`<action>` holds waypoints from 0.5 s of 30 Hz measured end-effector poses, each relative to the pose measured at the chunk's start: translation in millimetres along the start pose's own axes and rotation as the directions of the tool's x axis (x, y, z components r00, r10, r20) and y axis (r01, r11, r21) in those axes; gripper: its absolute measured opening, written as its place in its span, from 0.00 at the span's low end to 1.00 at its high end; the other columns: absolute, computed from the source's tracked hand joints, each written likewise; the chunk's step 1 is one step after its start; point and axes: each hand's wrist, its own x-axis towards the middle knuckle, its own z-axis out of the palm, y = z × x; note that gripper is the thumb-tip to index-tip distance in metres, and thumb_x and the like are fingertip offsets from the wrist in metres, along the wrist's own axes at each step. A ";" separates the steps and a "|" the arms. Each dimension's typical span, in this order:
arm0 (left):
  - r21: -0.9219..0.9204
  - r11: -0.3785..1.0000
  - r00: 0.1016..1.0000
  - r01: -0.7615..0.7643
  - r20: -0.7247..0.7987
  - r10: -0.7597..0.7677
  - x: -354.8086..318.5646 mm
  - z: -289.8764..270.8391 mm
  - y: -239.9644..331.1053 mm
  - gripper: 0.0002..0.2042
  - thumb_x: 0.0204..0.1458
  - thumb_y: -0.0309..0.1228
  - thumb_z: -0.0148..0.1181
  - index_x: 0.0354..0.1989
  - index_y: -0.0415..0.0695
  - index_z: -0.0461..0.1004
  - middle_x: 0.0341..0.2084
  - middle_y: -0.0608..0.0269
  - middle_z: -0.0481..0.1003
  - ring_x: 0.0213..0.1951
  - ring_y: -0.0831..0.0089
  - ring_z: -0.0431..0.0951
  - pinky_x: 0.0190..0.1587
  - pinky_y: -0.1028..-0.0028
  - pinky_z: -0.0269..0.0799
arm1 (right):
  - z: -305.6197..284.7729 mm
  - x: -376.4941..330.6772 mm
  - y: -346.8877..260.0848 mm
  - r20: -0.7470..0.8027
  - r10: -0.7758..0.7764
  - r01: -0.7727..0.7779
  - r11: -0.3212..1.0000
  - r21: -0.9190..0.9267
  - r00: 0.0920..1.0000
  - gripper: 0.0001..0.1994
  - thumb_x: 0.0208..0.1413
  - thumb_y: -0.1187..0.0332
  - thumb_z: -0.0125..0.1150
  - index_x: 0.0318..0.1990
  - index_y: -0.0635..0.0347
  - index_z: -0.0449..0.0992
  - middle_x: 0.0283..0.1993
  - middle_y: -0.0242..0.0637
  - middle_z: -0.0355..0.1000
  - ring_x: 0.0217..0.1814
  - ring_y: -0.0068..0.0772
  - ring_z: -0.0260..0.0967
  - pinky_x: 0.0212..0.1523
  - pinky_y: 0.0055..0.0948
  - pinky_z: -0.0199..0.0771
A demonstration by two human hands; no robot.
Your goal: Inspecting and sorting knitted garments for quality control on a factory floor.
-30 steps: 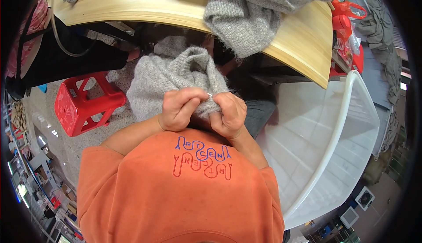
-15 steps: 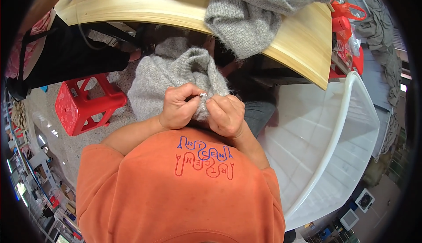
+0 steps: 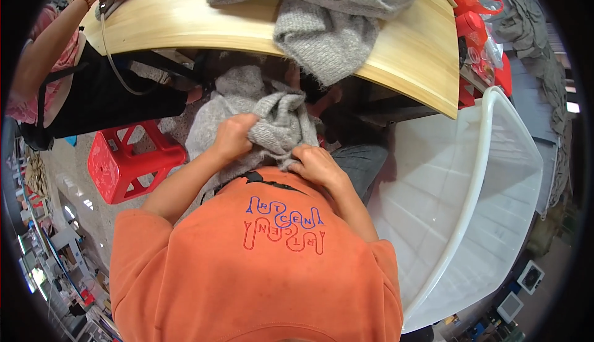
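Observation:
A grey knitted garment lies bunched in my lap, just below the edge of a curved wooden table. My left hand grips a fold of it on the left side. My right hand pinches the knit lower down, close to my orange shirt. Part of the garment hangs down under the table and is hidden. A second grey knit is draped over the table's front edge above my hands.
A large white plastic tub stands at my right. A red plastic stool sits on the floor to the left. Another person's arm reaches onto the table at the upper left. Red bags lie at the table's right end.
My hands have moved apart on the grey garment; the left now holds a fold higher up, the right has dropped toward my chest. A person's arm has come into view at upper left.

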 end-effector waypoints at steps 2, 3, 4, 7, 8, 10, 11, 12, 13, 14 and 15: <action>-0.430 0.895 0.949 -0.121 -0.314 -0.022 0.3 -30.7 16.3 0.14 0.33 0.27 0.65 0.31 0.41 0.71 0.31 0.57 0.72 0.33 0.66 0.74 0.36 0.73 0.68 | -1.4 -5.2 11.7 -0.033 0.066 -0.063 0.994 0.084 0.997 0.15 0.39 0.67 0.63 0.33 0.66 0.70 0.33 0.49 0.68 0.39 0.50 0.67 0.39 0.38 0.66; -0.474 0.847 0.910 -0.241 -0.414 0.026 2.8 -56.2 30.3 0.16 0.32 0.28 0.67 0.32 0.40 0.71 0.31 0.59 0.72 0.34 0.69 0.73 0.37 0.74 0.68 | -2.6 -9.4 13.4 -0.048 0.144 -0.134 0.977 0.168 0.988 0.18 0.38 0.65 0.64 0.37 0.65 0.70 0.36 0.50 0.68 0.41 0.49 0.67 0.40 0.36 0.66; -0.496 0.793 0.854 -0.353 -0.516 0.057 5.5 -81.4 44.4 0.17 0.32 0.29 0.68 0.33 0.39 0.71 0.31 0.60 0.72 0.34 0.72 0.71 0.38 0.75 0.67 | -2.4 -8.8 13.8 -0.060 0.137 -0.125 0.976 0.177 0.989 0.18 0.38 0.65 0.64 0.37 0.65 0.70 0.36 0.50 0.68 0.41 0.49 0.67 0.40 0.36 0.66; -0.321 0.714 0.629 -0.621 -0.749 0.210 27.4 -132.7 91.0 0.22 0.29 0.28 0.72 0.34 0.38 0.68 0.32 0.61 0.71 0.34 0.73 0.71 0.40 0.73 0.67 | -8.2 -3.7 5.8 -0.246 -0.158 0.242 0.901 0.360 0.956 0.28 0.38 0.63 0.64 0.48 0.68 0.65 0.53 0.55 0.57 0.53 0.52 0.59 0.50 0.38 0.63; -0.248 0.735 0.584 -0.631 -0.776 0.239 33.1 -147.2 86.7 0.26 0.29 0.31 0.73 0.38 0.39 0.67 0.33 0.60 0.71 0.35 0.71 0.71 0.42 0.71 0.68 | -6.1 3.2 3.5 -0.254 -0.244 0.284 0.950 0.133 0.936 0.32 0.38 0.65 0.64 0.52 0.68 0.61 0.59 0.54 0.49 0.56 0.54 0.55 0.53 0.39 0.61; -0.315 0.608 0.551 -0.729 -0.797 0.247 48.7 -181.0 142.2 0.32 0.33 0.33 0.71 0.48 0.39 0.62 0.39 0.61 0.70 0.40 0.69 0.71 0.46 0.70 0.68 | -7.9 11.5 -15.4 -0.397 -0.115 0.172 0.979 0.110 0.911 0.31 0.38 0.65 0.63 0.53 0.66 0.60 0.58 0.53 0.51 0.57 0.55 0.53 0.55 0.41 0.58; -0.383 0.670 0.747 -0.636 -0.524 0.409 70.6 -184.3 140.7 0.24 0.43 0.36 0.62 0.48 0.42 0.64 0.46 0.58 0.67 0.47 0.69 0.68 0.49 0.70 0.65 | -11.7 8.1 -28.1 -0.495 0.046 0.088 0.966 0.244 0.867 0.29 0.39 0.65 0.62 0.51 0.67 0.63 0.54 0.54 0.58 0.59 0.53 0.52 0.57 0.42 0.55; -0.370 0.644 0.719 -0.670 -0.540 0.438 76.8 -189.3 160.6 0.24 0.43 0.36 0.62 0.48 0.42 0.64 0.46 0.58 0.67 0.47 0.69 0.68 0.49 0.70 0.65 | -11.7 3.3 -23.8 -0.528 0.044 0.085 0.972 0.218 0.848 0.29 0.39 0.65 0.62 0.51 0.67 0.63 0.54 0.54 0.58 0.59 0.53 0.52 0.57 0.42 0.55; -0.342 0.571 0.646 -0.747 -0.577 0.499 120.0 -195.9 206.1 0.23 0.43 0.36 0.61 0.47 0.43 0.64 0.46 0.57 0.67 0.47 0.68 0.68 0.48 0.69 0.65 | -5.8 2.7 -14.7 -0.484 0.049 -0.005 0.996 0.093 0.874 0.33 0.39 0.64 0.62 0.54 0.65 0.58 0.59 0.53 0.47 0.58 0.55 0.53 0.55 0.41 0.59; -0.335 0.462 0.564 -0.821 -0.600 0.567 155.8 -180.3 281.5 0.22 0.43 0.37 0.60 0.47 0.43 0.64 0.45 0.57 0.67 0.47 0.67 0.67 0.48 0.69 0.64 | 1.0 -1.1 9.1 -0.457 0.106 -0.130 0.991 -0.022 0.883 0.38 0.38 0.63 0.63 0.58 0.64 0.53 0.65 0.53 0.37 0.57 0.57 0.53 0.52 0.40 0.62; -0.316 0.343 0.466 -0.884 -0.621 0.630 151.4 -186.9 393.4 0.21 0.43 0.37 0.59 0.46 0.43 0.65 0.45 0.56 0.67 0.47 0.66 0.67 0.48 0.69 0.64 | 13.6 -4.0 42.5 -0.279 0.081 -0.125 0.981 -0.145 0.957 0.37 0.39 0.60 0.63 0.57 0.63 0.55 0.63 0.54 0.42 0.57 0.53 0.54 0.53 0.40 0.62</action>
